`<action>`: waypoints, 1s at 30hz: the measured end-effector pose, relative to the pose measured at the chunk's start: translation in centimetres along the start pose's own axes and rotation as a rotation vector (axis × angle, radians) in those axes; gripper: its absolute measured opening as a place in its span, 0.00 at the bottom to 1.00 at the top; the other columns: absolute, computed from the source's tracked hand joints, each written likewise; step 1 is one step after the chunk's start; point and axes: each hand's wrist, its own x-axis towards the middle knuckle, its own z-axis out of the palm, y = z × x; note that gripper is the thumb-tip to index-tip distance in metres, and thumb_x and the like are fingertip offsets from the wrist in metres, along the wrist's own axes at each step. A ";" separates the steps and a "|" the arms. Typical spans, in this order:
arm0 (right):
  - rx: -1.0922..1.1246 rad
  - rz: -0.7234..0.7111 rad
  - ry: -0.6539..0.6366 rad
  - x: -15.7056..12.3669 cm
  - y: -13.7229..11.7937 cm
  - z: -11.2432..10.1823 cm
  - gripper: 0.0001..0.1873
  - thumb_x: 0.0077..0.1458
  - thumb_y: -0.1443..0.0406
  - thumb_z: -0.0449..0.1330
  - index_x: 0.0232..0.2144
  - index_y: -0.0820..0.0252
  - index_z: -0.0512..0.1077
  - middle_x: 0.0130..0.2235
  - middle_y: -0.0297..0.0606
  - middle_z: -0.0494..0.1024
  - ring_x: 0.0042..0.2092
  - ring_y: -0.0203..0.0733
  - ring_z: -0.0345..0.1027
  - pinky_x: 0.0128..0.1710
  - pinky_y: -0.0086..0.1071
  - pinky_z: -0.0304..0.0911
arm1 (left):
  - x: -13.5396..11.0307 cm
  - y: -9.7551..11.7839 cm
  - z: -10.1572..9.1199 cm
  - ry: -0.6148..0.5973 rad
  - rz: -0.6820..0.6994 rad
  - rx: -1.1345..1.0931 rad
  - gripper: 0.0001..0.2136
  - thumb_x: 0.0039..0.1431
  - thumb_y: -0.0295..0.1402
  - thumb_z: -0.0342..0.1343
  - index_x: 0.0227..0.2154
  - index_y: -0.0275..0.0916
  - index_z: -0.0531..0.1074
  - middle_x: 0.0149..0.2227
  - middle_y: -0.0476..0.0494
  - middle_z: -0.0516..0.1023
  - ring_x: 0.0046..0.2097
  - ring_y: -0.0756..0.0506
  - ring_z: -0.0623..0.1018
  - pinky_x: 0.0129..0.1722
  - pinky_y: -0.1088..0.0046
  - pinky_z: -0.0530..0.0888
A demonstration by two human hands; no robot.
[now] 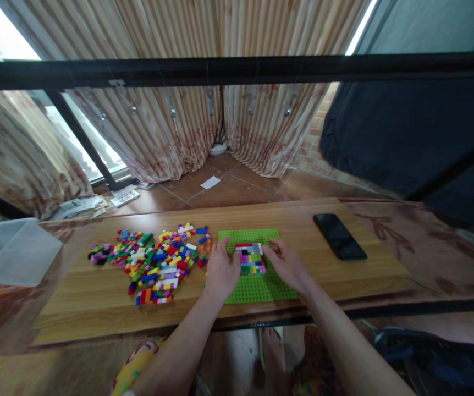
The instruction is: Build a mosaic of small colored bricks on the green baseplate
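Block of joined multicolored bricks (252, 260) is sitting flat on a green studded baseplate (243, 291), between the person's two hands. The left hand (224, 272) is resting at the block's left side, its thumb and index finger standing apart, with the thumb lying by the block's edge. The right hand (286, 265) is reaching in at the upper right corner, its fingers bending close together; whether they are pinching a brick, I cannot tell. Loose bricks (166, 261) are lying in a spread heap left of the baseplate, on the wooden tabletop (97, 313), while a black phone (339, 236) is lying to the right.
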 end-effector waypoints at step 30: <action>-0.077 -0.111 0.011 -0.2 -0.1 2.5 0.23 0.53 0.52 0.55 0.42 0.62 0.75 0.36 0.44 0.80 0.37 0.47 0.73 0.37 0.39 0.66 | -0.7 -1.6 0.6 -0.038 -0.012 -0.177 0.20 0.55 0.19 0.47 0.50 0.35 0.68 0.45 0.38 0.76 0.47 0.45 0.76 0.51 0.66 0.72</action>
